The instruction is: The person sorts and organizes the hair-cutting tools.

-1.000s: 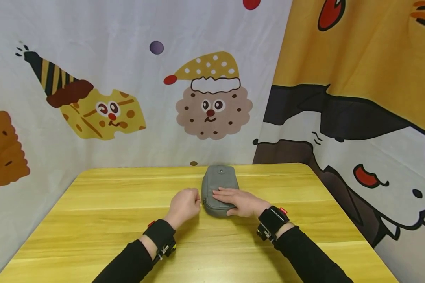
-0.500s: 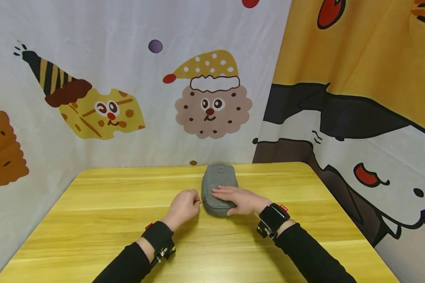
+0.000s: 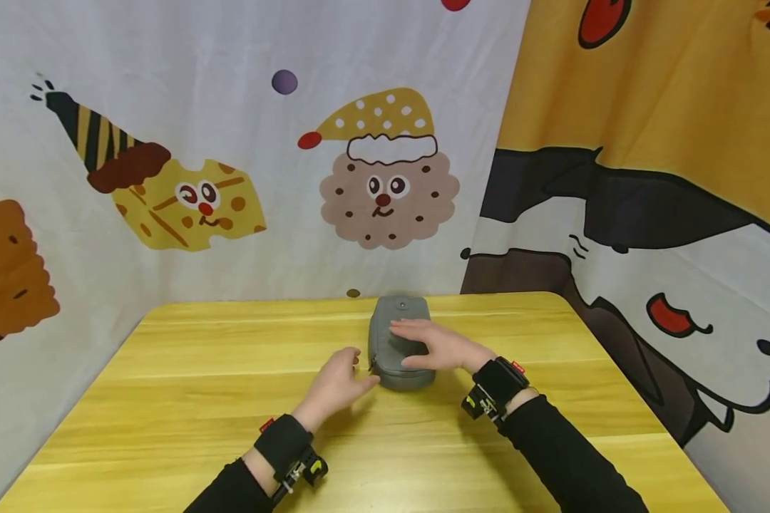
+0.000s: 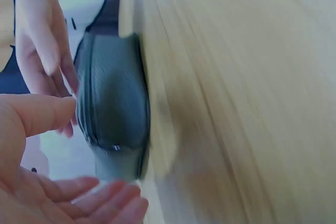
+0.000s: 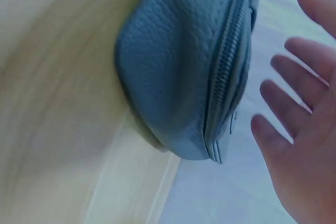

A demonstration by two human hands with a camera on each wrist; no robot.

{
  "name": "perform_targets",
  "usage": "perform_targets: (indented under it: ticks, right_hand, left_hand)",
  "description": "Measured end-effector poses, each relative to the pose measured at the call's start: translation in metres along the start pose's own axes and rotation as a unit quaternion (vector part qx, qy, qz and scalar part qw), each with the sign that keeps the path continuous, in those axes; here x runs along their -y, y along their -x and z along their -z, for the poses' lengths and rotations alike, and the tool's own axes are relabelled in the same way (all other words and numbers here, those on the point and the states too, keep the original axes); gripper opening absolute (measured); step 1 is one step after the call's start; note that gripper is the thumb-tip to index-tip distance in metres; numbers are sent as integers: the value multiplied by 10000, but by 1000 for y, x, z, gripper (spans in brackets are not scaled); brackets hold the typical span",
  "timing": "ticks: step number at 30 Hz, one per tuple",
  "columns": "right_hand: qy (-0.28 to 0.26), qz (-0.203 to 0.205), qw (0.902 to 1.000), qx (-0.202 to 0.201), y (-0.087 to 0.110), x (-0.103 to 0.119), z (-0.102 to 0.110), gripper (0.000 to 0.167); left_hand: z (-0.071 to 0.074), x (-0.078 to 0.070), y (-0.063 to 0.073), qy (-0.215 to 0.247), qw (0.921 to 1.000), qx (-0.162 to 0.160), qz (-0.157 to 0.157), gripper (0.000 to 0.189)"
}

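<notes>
A grey zippered pouch [image 3: 388,356] lies flat on the table, its snap end pointing away from me. My left hand [image 3: 339,381] is beside its near left corner, thumb and fingers spread apart with nothing between them. In the left wrist view, a small metal zipper pull [image 4: 116,147] shows on the pouch's side, just beyond those fingertips. Over the pouch's top hovers my right hand [image 3: 445,345], fingers extended. The right wrist view shows a gap between these fingers and the pouch's zipper [image 5: 226,61], whose teeth run along the edge.
The wooden table [image 3: 231,356] reaches back to a white curtain [image 3: 244,43] printed with cartoon food. To the right hangs a yellow curtain [image 3: 552,92] with a large cartoon animal. Each wrist wears a black strap with a small camera.
My left hand was pinching at the zipper pull by the pouch's left side; it has let go and its fingers have spread. My right hand has lifted off the pouch's top.
</notes>
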State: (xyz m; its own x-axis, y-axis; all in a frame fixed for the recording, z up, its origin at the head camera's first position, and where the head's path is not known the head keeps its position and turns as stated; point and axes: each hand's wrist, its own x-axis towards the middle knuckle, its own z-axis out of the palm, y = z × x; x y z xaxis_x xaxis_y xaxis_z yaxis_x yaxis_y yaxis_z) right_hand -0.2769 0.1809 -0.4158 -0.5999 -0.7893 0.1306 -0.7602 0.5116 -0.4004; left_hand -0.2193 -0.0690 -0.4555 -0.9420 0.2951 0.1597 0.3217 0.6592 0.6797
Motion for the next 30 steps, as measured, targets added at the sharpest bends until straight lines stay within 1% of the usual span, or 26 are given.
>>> perform_targets:
  ticks: [2, 4, 6, 9, 10, 13, 16, 19, 24, 28, 30]
  right_hand:
    - [166, -150, 9994, -264, -2, -4, 3, 62]
    - [315, -346, 9975, -528, -4, -9, 4, 61]
    - [397, -611, 9944, -766, -5, -16, 4, 61]
    - [458, -1061, 9880, -1027, -6, -25, 3, 62]
    - [483, -1190, 9857, -1090, -7, -28, 3, 63]
    - [463, -1484, 9807, -1189, -7, -34, 3, 64]
    - [470, -1602, 9781, -1241, -9, -38, 3, 65]
    - [562, -1674, 9765, -1237, -14, -43, 2, 67]
    - [801, -1855, 9743, -993, -19, -52, -2, 71]
    - [732, -1918, 9753, -811, -21, -56, -4, 72]
    - [710, -1910, 9763, -735, -21, -57, -4, 72]
  left_hand:
    - [-2, -4, 2, 248, 9996, 48, 140, 72]
    - [-5, -8, 4, 354, 9992, 45, 181, 81]
    - [-10, -11, 4, 397, 9991, -24, 176, 87]
    - [-17, -15, 3, 460, 9987, -229, 41, 90]
    - [-19, -17, 2, 553, 9980, -321, 0, 88]
    - [-26, -21, -1, 755, 9954, -589, -77, 85]
    - [-32, -26, -2, 911, 9929, -766, -52, 87]
    - [-39, -30, -2, 854, 9921, -918, 95, 97]
    - [-52, -39, -4, 433, 9921, -1112, 395, 108]
    - [-60, -42, -7, 104, 9912, -1186, 581, 110]
    - [-61, -42, -8, -72, 9903, -1250, 603, 109]
